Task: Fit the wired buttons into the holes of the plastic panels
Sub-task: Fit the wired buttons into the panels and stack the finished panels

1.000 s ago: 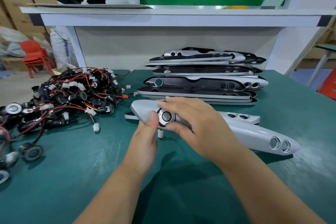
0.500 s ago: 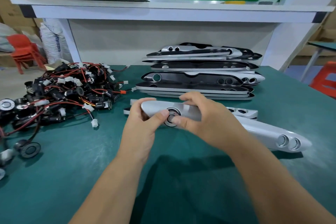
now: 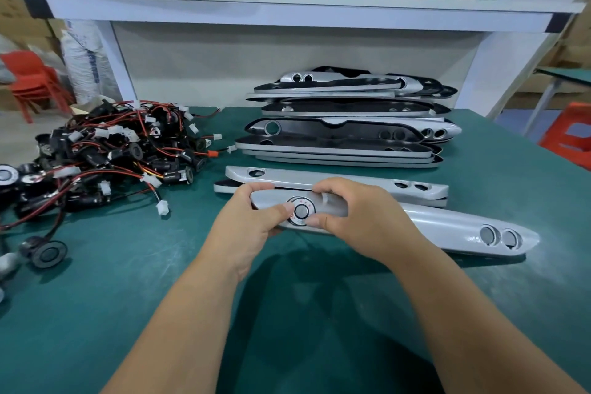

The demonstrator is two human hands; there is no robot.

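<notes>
- Head view: both hands hold one silver plastic panel (image 3: 415, 227) just above the green counter (image 3: 128, 313); its far end, toward the person's right, seems to rest on the counter.
- The left hand (image 3: 246, 227) is closed around the panel's near end, thumb pressing the rim of a round button (image 3: 301, 211) seated in the large hole.
- The right hand (image 3: 358, 221) grips the panel just right of that button, fingers curled over the top edge and thumb against the button's lower rim.
- The button looks nearly flush, though whether it has clicked home cannot be told; its wire is hidden beneath the panel.
- Risk: uneven thumb pressure could cock the button in its hole, so it jams or pops back out. The hidden wire could get pinched between panel and counter if the panel is pushed down.
- Two small holes (image 3: 499, 237) at the panel's far end are open, so this panel probably has more to fit.
- Just behind the held panel lie two more silver panels (image 3: 335, 181), close enough that the fingers almost touch them.
- Further behind stands a stack of panels (image 3: 345, 137), mostly underside up.
- Left of the held panel, well apart, sits a tangled pile of wired buttons (image 3: 121, 153); the red and black leads would likely drag neighbours along when one is pulled free.
- A loose black button (image 3: 48, 254) lies near that pile's front edge.
</notes>
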